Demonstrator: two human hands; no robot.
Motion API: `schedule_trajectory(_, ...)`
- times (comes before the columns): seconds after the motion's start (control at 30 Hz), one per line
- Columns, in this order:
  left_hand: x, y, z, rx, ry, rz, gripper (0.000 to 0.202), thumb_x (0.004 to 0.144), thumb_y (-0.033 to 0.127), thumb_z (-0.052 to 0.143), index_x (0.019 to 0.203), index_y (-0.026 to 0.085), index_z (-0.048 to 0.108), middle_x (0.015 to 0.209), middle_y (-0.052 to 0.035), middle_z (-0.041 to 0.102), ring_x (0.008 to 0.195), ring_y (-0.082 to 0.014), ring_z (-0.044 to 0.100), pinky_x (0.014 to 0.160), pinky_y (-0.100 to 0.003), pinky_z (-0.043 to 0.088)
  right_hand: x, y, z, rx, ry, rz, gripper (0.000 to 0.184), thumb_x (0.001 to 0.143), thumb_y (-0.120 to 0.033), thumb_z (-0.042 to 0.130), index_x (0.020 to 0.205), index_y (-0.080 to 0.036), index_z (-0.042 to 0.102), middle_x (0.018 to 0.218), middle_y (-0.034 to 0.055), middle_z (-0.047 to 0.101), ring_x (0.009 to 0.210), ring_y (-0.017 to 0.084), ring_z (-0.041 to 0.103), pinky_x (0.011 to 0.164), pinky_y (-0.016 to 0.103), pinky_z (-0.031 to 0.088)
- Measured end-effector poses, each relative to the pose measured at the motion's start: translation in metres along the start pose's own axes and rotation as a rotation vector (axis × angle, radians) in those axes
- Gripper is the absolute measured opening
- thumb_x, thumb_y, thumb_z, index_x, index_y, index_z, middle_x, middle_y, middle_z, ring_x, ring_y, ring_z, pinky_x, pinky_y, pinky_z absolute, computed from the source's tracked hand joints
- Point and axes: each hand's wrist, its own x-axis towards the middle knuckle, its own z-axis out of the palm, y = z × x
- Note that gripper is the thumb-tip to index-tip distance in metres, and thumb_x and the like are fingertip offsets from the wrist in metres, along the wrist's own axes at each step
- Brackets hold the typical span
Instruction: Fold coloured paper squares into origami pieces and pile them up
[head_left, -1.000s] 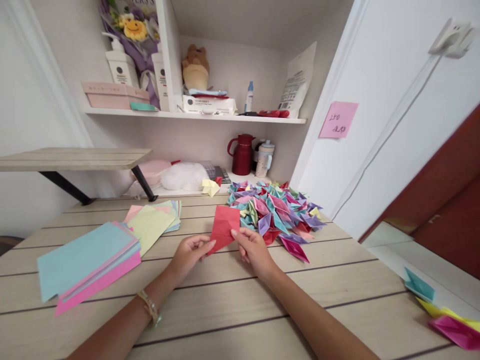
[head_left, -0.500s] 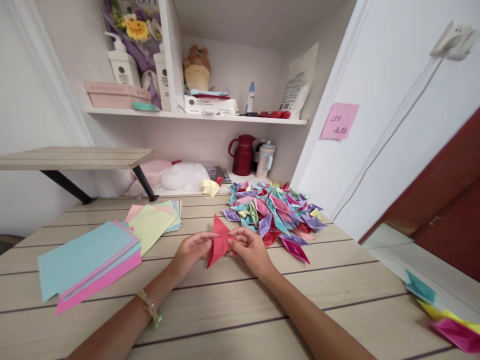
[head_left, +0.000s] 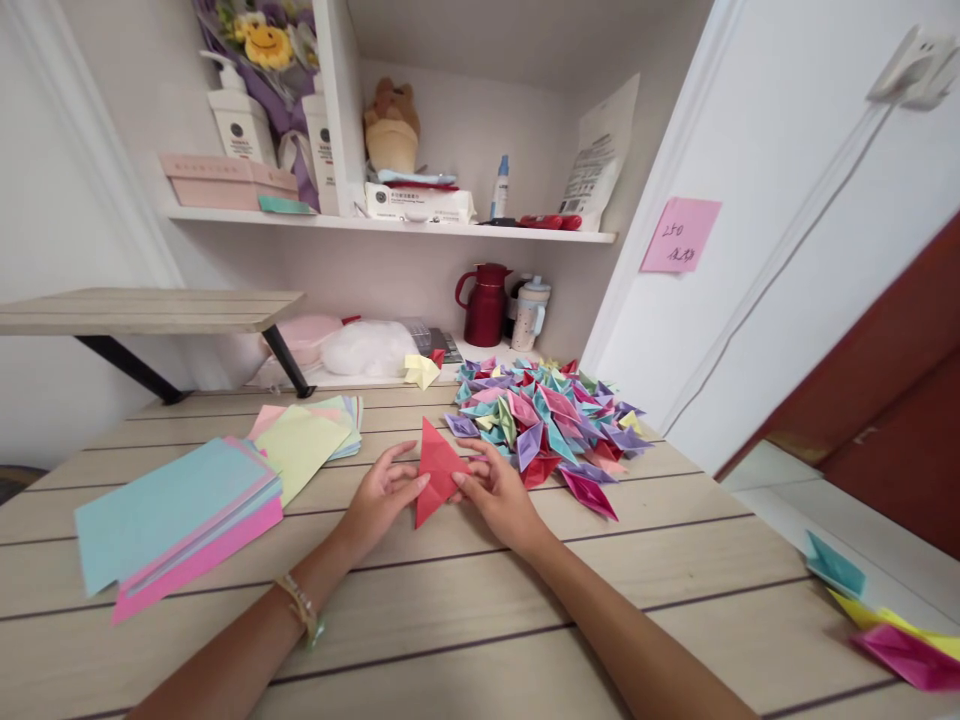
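Observation:
A red folded origami paper [head_left: 439, 474], roughly triangular with creases across it, is held between my two hands over the wooden table. My left hand [head_left: 386, 492] has its thumb on the paper's left edge, with the index finger loosely extended and the other fingers curled. On the other side, my right hand [head_left: 499, 495] pinches the right corner between thumb and fingers. Just beyond my right hand lies a heap of folded paper boats [head_left: 555, 420] in purple, pink, teal, red and other colours. Parts of my fingertips behind the paper are hidden.
Stacked coloured paper sheets [head_left: 180, 510] lie at the left, below a small raised wooden stand [head_left: 150, 310]. A yellow folded piece [head_left: 421, 371] sits at the back. Several folded papers [head_left: 900, 640] rest at the right edge. A red jug [head_left: 486, 305] stands under the shelf.
The red paper has changed from a shape with a raised middle fold to a flatter triangle. My left fingers have loosened and spread slightly; my right hand keeps its pinch.

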Motion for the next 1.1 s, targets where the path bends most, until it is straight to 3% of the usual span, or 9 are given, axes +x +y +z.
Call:
schedule_trajectory(0.07, 0.000, -0.002, 0.000, 0.035, -0.009, 0.007, 0.037, 0.069, 0.028, 0.065, 0.102, 0.014, 0.056, 0.082, -0.0063, 0.069, 0.076, -0.0187, 0.065, 0.068, -0.028, 0.050, 0.001, 0.001, -0.001, -0.019, -0.018, 0.013, 0.029, 0.078, -0.037, 0.055, 0.101, -0.020, 0.054, 0.074, 0.0006, 0.061, 0.061, 0.012, 0.059, 0.056, 0.024, 0.048)
schedule_trajectory(0.17, -0.001, -0.007, -0.001, 0.065, -0.026, 0.020, 0.026, 0.067, 0.026, 0.067, 0.088, 0.013, 0.061, 0.077, -0.0055, 0.070, 0.073, -0.0179, 0.065, 0.068, -0.027, 0.050, 0.001, 0.005, 0.000, -0.093, 0.035, 0.039, 0.027, 0.078, -0.039, 0.053, 0.096, -0.019, 0.058, 0.077, 0.0023, 0.061, 0.059, 0.012, 0.056, 0.048, 0.022, 0.047)
schedule_trajectory(0.37, -0.002, -0.010, -0.001, 0.024, -0.076, -0.021, 0.042, 0.057, 0.020, 0.075, 0.095, 0.014, 0.059, 0.071, -0.0027, 0.069, 0.066, -0.0168, 0.065, 0.068, -0.029, 0.051, -0.003, 0.005, 0.009, -0.039, 0.197, 0.050, 0.041, 0.069, -0.038, 0.063, 0.104, -0.019, 0.055, 0.099, 0.0075, 0.060, 0.065, 0.014, 0.059, 0.052, 0.027, 0.053)
schedule_trajectory(0.57, 0.000, -0.011, -0.003, -0.028, -0.072, -0.001, 0.046, 0.051, 0.016, 0.078, 0.093, 0.014, 0.058, 0.058, 0.0023, 0.064, 0.057, -0.0130, 0.062, 0.062, -0.026, 0.050, -0.007, -0.014, 0.013, -0.138, 0.087, 0.050, 0.036, 0.070, -0.038, 0.063, 0.100, -0.018, 0.062, 0.099, 0.0078, 0.065, 0.082, 0.021, 0.062, 0.074, 0.035, 0.050)
schedule_trajectory(0.77, 0.000, -0.010, -0.002, 0.064, -0.037, 0.037, 0.039, 0.060, 0.023, 0.072, 0.095, 0.013, 0.058, 0.067, -0.0025, 0.067, 0.059, -0.0145, 0.062, 0.062, -0.027, 0.051, -0.009, -0.018, 0.014, -0.130, -0.016, 0.017, 0.036, 0.071, -0.035, 0.064, 0.102, -0.018, 0.061, 0.100, 0.0068, 0.066, 0.093, 0.023, 0.060, 0.084, 0.036, 0.046)
schedule_trajectory(0.97, -0.011, -0.002, 0.005, 0.411, 0.054, 0.308, 0.032, 0.073, 0.022, 0.056, 0.105, 0.019, 0.057, 0.095, -0.0063, 0.062, 0.069, -0.0149, 0.062, 0.062, -0.027, 0.052, -0.010, -0.016, 0.016, -0.248, -0.012, -0.069, 0.029, 0.078, -0.025, 0.054, 0.106, -0.018, 0.060, 0.099, 0.0051, 0.066, 0.089, 0.021, 0.060, 0.074, 0.031, 0.048)
schedule_trajectory(1.1, -0.018, 0.000, 0.013, 0.643, 0.098, 0.465, 0.033, 0.074, 0.018, 0.053, 0.106, 0.021, 0.058, 0.100, -0.0069, 0.061, 0.079, -0.0182, 0.061, 0.075, -0.031, 0.051, -0.012, -0.017, 0.023, -0.479, 0.028, -0.144, 0.028, 0.077, -0.016, 0.049, 0.101, -0.020, 0.063, 0.092, 0.0034, 0.068, 0.083, 0.020, 0.061, 0.075, 0.031, 0.047)
